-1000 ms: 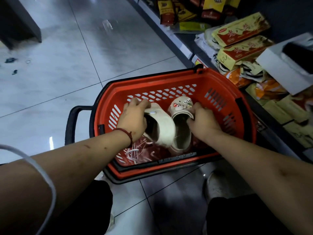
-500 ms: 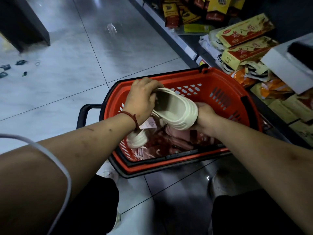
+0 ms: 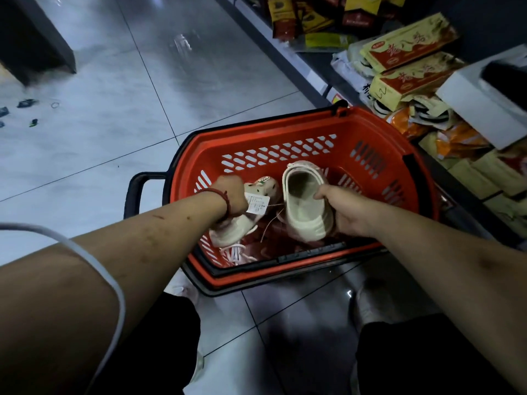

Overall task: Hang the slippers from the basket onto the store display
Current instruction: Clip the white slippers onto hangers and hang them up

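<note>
Basket (image 3: 256, 139), red, stands on the tiled floor, packets (image 3: 410, 49) on a shelf to its right. My left hand (image 3: 232, 195) is curled tight round a cream slipper (image 3: 231, 235), its paper tag (image 3: 258, 205) just beside the wrist. My right hand (image 3: 342, 212) grips the other slipper (image 3: 306, 223), thumb inside the opening, fingers under the heel; both hang low over the basket.

I log these surfaces. The basket (image 3: 256, 136): red moulded plastic, slotted, faint sheen, black plastic trim. The right slipper (image 3: 306, 223): cream rubbery foam, matt, ribbed at the sole. The left slipper (image 3: 232, 233): same cream matt finish. Its tag (image 3: 256, 205): white printed paper. The floor (image 3: 114, 138): grey glazed tile, glossy. The wrist cord (image 3: 216, 192): red woven thread. The cable (image 3: 121, 309): smooth white plastic. The shelf packs (image 3: 410, 52): glossy printed wrapping.
</note>
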